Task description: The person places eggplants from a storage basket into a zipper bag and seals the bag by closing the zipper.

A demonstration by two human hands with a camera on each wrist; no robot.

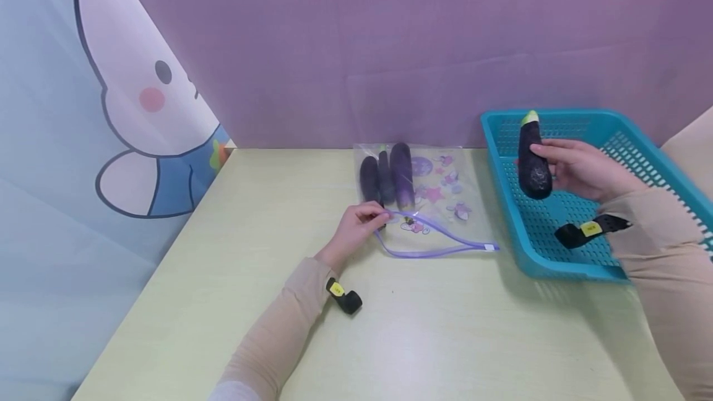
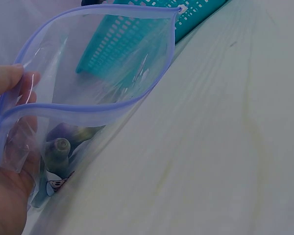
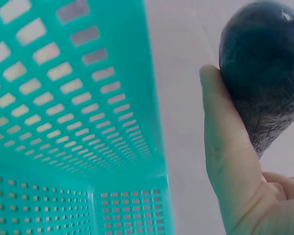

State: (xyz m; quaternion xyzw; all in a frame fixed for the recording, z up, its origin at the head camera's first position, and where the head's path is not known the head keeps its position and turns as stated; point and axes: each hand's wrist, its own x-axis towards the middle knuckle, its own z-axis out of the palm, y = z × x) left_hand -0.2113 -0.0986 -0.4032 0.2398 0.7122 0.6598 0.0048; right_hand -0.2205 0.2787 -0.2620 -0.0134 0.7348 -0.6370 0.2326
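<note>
A clear zip bag with a purple zip edge and printed figures lies on the table, its mouth spread apart. Inside it, toward the left, are a dark eggplant, a thinner one and a purple one. My left hand pinches the bag's rim at the left end of the mouth; the left wrist view shows the thumb at the zip edge. Over the basket, my right hand grips another dark eggplant, green tip up; its rounded end fills the right wrist view's upper right.
A teal perforated basket stands on the right of the pale table, close to the bag. A purple cloth hangs behind the table. At left hangs a light blue curtain with a cartoon figure.
</note>
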